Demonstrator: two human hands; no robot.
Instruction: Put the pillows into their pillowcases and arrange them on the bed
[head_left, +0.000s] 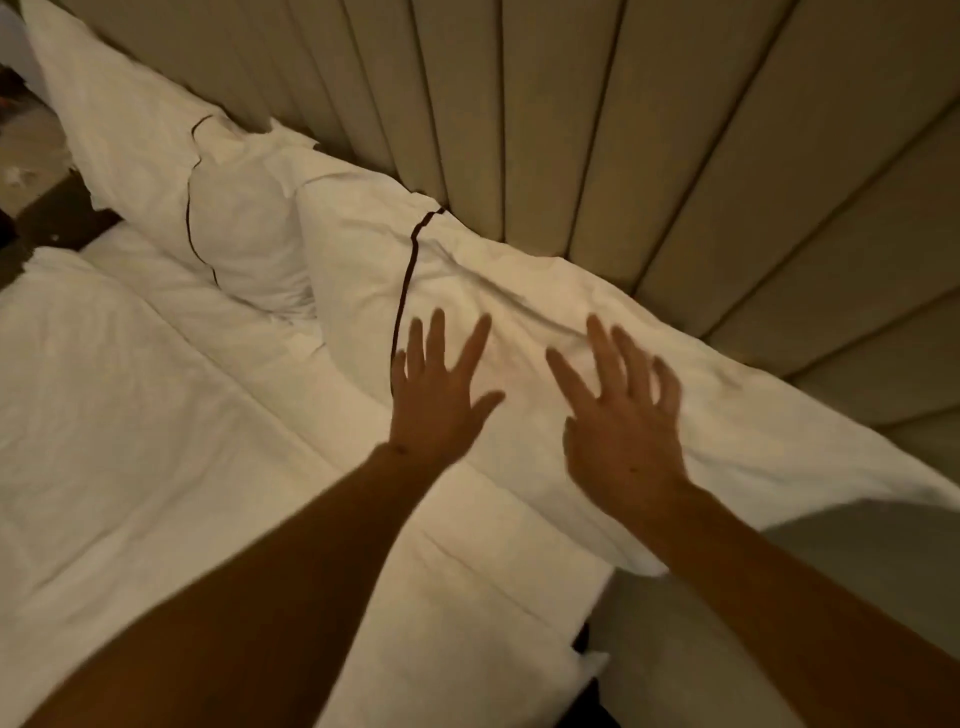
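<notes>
Padded headboard (649, 130) behind two cased pillows (519, 312), left hand (434, 400) and right hand (621, 431) spread above.

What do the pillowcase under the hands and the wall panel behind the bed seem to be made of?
Pillowcase: white woven fabric, probably cotton, matte; it creases softly and has dark piping along one edge. Headboard: padded beige upholstery, perhaps faux leather or smooth fabric; it shows vertical channels and a faint sheen.
</notes>
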